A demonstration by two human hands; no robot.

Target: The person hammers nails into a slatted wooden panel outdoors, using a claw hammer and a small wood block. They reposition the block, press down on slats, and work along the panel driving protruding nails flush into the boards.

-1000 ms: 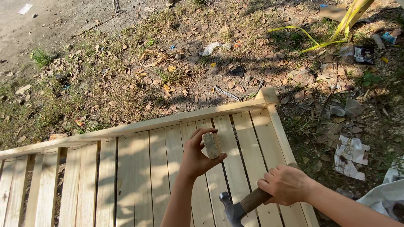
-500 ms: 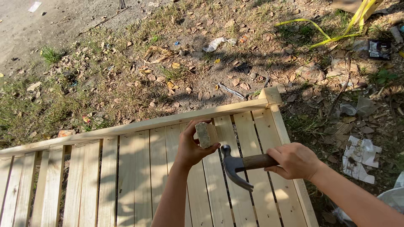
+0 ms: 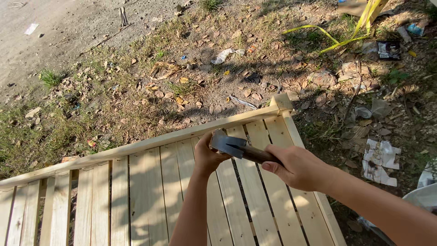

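A hammer (image 3: 239,148) is gripped by its brown handle in the closed right hand (image 3: 298,166), its grey head held over the slats just below the top rail (image 3: 150,141) of a pale wooden panel (image 3: 145,200). The left hand (image 3: 207,155) is curled shut against the slats directly under the hammer head; whatever it pinches is hidden.
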